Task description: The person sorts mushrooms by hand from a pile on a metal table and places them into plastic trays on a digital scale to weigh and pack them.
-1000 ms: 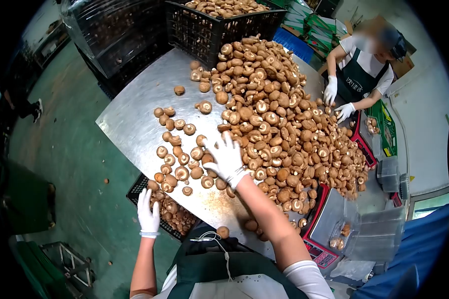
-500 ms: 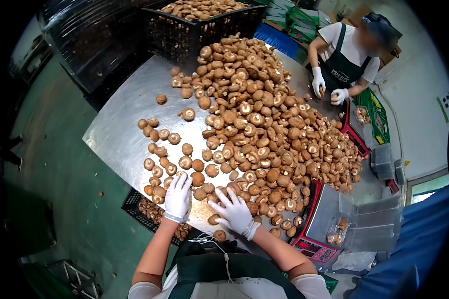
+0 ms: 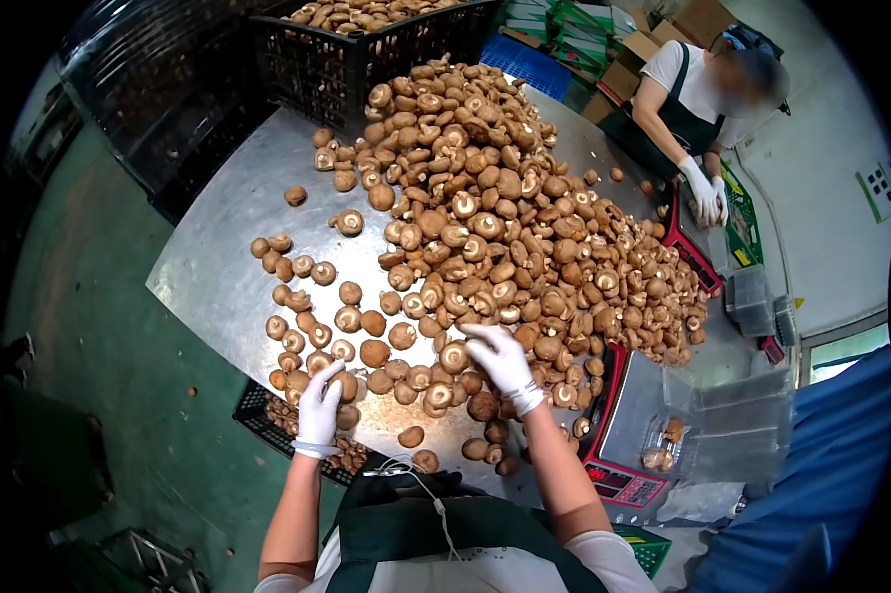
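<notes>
Both my hands wear white gloves over a metal table strewn with brown shiitake mushrooms. My left hand (image 3: 318,409) is at the table's near left edge, fingers apart, beside a mushroom (image 3: 346,384) near its fingertips; whether it touches is hard to tell. My right hand (image 3: 503,364) reaches over the near side of the heap with its fingers stretched out. Just left of those fingers lies a mushroom with its pale underside up (image 3: 453,357). Dark-capped mushrooms (image 3: 482,406) sit below the right palm. Neither hand visibly holds anything.
A large mushroom heap (image 3: 505,188) covers the middle. Behind it stands a black crate (image 3: 312,74). A red scale (image 3: 618,481) with a clear punnet (image 3: 666,442) is at right. A lower black crate (image 3: 253,415) holds mushrooms. A co-worker (image 3: 668,109) works at another scale (image 3: 690,259).
My right hand has moved up and right, my left hand slightly left and down. Mushrooms near the right hand have shifted. The co-worker's hands have moved to the far scale; the view shifted slightly.
</notes>
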